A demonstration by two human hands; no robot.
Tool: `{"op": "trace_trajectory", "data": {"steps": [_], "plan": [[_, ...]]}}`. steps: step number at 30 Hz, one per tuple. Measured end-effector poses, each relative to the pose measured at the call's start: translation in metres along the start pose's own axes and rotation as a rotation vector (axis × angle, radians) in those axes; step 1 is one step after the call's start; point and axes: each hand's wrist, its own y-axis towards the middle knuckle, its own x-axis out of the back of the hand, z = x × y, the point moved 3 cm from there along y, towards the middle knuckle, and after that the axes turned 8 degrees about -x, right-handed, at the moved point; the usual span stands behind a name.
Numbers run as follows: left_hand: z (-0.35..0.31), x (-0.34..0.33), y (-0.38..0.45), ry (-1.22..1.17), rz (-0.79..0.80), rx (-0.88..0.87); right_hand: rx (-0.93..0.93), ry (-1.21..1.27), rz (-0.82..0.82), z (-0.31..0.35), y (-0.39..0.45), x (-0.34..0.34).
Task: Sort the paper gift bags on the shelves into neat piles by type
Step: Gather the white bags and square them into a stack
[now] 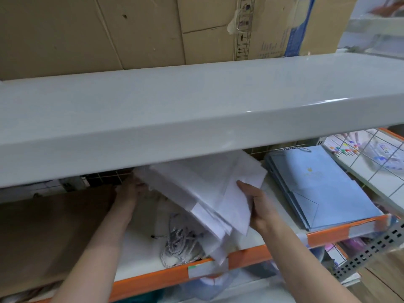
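Nearest edge: orange shelf lip [247, 258] with a white label strip [207, 268] taped on it, running across the lower frame.

Just behind the lip sits a tangle of grey-and-white cord handles [181, 243] on the white shelf floor, partly under the stack.

Right hand [258, 212] grips the near right edge of a stack of white paper bags [207, 189], thumb on top, fingers curled underneath. Stack is tilted, near corner hanging down over the lip, far end up close under the grey shelf above [196, 119].

Left hand [129, 191] reaches deeper, at the stack's far left corner. Fingers are blurred and partly hidden by the upper shelf, so can't tell whether it grips or only touches.

Left of the arms: brown kraft paper bags [52, 232] lie flat, filling that side up to the lip.

Right of the stack: blue gift bags [323, 191] in a flat pile, squared up, near edge at the lip. A strip of bare white shelf shows between them and the white stack.

Headroom is tight: the upper shelf's front edge overhangs most of the bay, hiding the back.

Farthest: a cardboard box [131, 29] on the top shelf.
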Motion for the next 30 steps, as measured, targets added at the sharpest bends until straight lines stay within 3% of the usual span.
{"op": "trace_trajectory", "data": {"steps": [4,6,8,14,21,26,28,30], "plan": [[-0.004,-0.051,-0.001,0.531,0.324,-0.223,0.086,0.148,-0.087,0.012,-0.010,0.025],[0.003,-0.070,-0.003,0.801,0.443,-0.250,0.115,0.208,-0.099,0.012,-0.016,0.033],[0.008,-0.084,-0.003,1.001,0.421,-0.238,0.142,0.247,-0.116,0.012,-0.021,0.040],[0.018,-0.110,-0.003,1.268,0.421,-0.324,0.175,0.232,-0.258,0.009,-0.025,0.055],[0.009,-0.119,-0.023,1.159,0.483,-0.293,0.122,0.115,-0.450,0.005,-0.018,0.048],[0.011,-0.117,-0.043,0.698,0.674,-0.144,0.060,-0.180,-0.656,0.014,-0.007,0.046],[0.012,-0.113,-0.043,0.642,0.699,-0.125,0.064,-0.330,-0.744,0.018,-0.009,0.045],[0.015,-0.110,-0.039,0.639,0.700,-0.120,0.056,-0.297,-0.730,0.020,-0.009,0.046]]}}
